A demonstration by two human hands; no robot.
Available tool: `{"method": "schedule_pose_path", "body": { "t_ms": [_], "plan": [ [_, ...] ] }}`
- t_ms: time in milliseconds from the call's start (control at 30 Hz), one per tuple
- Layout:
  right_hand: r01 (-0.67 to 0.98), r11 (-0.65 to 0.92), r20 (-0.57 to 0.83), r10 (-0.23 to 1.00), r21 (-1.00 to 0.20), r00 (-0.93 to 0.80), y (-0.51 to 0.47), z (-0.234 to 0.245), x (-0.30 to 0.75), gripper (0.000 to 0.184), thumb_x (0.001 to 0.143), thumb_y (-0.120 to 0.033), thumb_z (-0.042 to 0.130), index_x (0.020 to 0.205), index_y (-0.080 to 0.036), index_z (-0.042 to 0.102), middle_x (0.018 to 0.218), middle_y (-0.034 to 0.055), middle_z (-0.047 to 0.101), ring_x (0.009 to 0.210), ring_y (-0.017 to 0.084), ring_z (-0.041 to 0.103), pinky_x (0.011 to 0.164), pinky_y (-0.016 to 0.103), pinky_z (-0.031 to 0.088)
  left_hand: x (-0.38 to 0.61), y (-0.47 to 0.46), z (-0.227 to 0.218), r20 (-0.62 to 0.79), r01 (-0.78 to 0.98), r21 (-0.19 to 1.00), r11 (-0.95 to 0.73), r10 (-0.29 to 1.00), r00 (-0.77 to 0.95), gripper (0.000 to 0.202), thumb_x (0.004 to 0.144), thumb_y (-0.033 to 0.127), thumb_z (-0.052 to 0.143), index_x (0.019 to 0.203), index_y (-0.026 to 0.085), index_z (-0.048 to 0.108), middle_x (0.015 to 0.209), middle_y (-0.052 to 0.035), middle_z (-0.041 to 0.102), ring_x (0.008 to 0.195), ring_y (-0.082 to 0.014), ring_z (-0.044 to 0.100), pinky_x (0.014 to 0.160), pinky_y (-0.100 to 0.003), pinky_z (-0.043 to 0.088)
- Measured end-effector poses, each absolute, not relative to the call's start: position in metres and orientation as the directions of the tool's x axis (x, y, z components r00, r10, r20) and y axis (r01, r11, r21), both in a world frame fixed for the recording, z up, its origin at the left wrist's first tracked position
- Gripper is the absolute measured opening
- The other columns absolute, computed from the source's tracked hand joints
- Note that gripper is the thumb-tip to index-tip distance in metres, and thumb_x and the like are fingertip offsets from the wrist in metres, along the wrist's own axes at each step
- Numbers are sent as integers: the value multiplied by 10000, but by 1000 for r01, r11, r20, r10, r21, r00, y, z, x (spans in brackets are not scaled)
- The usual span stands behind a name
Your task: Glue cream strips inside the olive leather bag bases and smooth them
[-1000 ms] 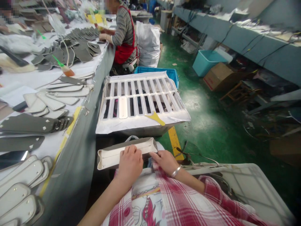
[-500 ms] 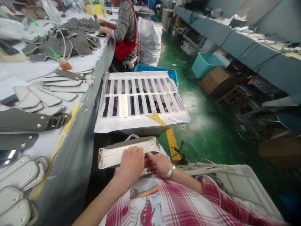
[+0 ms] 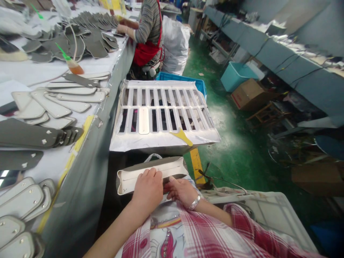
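Note:
In front of my lap is a long bag piece (image 3: 127, 182), grey outside with a cream panel facing up and a line along its middle. My left hand (image 3: 148, 186) is closed over its near edge, fingers curled onto the cream panel. Close beside it, my right hand (image 3: 182, 192) grips the grey near side with thumb on top; its other fingers are partly hidden beneath. Beyond the piece stands a slatted crate (image 3: 172, 136) edged in white cloth, bearing a cream strip (image 3: 144, 122) and a yellow Y-shaped tool (image 3: 183, 137).
On the left, a covered table (image 3: 88, 75) carries grey panels (image 3: 29, 132), white-backed pieces (image 3: 20, 200) and a glue bottle (image 3: 73, 67). A co-worker in a red apron (image 3: 147, 53) sits at its far end. A pale bin (image 3: 282, 211) stands at my right.
The bag piece and both hands keep nearly the same hold. The piece sits slightly further right in view, and the crate and table have shifted a little as the view moved.

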State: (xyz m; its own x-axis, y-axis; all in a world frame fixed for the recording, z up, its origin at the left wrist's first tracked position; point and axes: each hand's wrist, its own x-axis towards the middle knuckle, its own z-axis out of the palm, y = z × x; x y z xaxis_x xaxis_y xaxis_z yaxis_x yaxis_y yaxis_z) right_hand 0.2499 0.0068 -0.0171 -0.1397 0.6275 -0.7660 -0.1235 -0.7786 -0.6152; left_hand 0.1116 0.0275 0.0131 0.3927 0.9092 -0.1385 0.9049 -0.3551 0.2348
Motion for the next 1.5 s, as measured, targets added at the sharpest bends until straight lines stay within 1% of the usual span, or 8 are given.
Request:
{"method": "schedule_pose_path", "body": {
  "t_ms": [333,500,633,867,1067,1200,1367,1500],
  "plan": [
    [-24,-736,-719,668,-677,-191,6,-25,228,456,805,-514,417,572,-157,581,641,78,659,433,102,549,395,189,330,95,31,14,-136,884,318,-342,907,399,88,819,225,451,781,171,509,821,-57,512,802,-215,482,712,-346,389],
    [-55,-791,-777,609,-609,-158,5,-20,224,438,805,-495,436,660,-119,608,652,79,664,427,96,551,390,186,324,68,27,18,-165,893,299,-337,903,396,141,829,269,457,750,179,530,837,-58,512,820,-218,473,712,-352,376],
    [-54,-822,-810,568,-567,-146,3,-17,219,424,820,-465,434,651,-115,605,639,82,663,427,95,548,392,192,328,60,24,15,-176,888,310,-339,898,404,172,841,260,418,751,189,547,839,-59,524,822,-216,479,696,-352,360],
    [27,-800,-792,588,-600,-166,0,-12,201,431,851,-425,397,611,-129,599,617,64,651,423,92,547,395,188,326,62,24,15,-154,896,294,-333,909,388,130,800,242,450,733,184,544,829,-70,535,822,-233,484,671,-361,361],
    [47,-794,-786,589,-606,-189,-2,-10,187,434,875,-404,365,586,-152,568,634,69,656,421,103,548,405,198,333,54,17,19,-155,897,319,-305,917,367,116,795,262,482,749,182,552,843,-72,538,841,-236,485,713,-381,369],
    [36,-826,-816,548,-563,-182,-3,-9,182,444,890,-380,341,643,-116,599,666,83,667,411,86,535,390,182,314,23,8,18,-83,910,352,-218,961,262,105,754,292,551,778,192,535,948,-65,536,921,-238,470,768,-391,377],
    [33,-844,-834,521,-535,-183,-2,-7,173,455,905,-366,323,657,-101,598,661,85,670,389,72,525,387,172,312,-6,-4,7,42,799,525,-294,946,321,140,810,238,465,707,201,551,1264,-53,410,1162,-236,364,972,-436,294],
    [57,-846,-837,512,-531,-194,-2,-7,164,472,916,-355,303,659,-88,596,668,94,670,380,72,529,379,171,302,-2,-8,1,105,780,564,-273,960,260,155,817,192,437,699,180,537,1307,-77,368,1190,-234,334,987,-417,306]
  ]
}}
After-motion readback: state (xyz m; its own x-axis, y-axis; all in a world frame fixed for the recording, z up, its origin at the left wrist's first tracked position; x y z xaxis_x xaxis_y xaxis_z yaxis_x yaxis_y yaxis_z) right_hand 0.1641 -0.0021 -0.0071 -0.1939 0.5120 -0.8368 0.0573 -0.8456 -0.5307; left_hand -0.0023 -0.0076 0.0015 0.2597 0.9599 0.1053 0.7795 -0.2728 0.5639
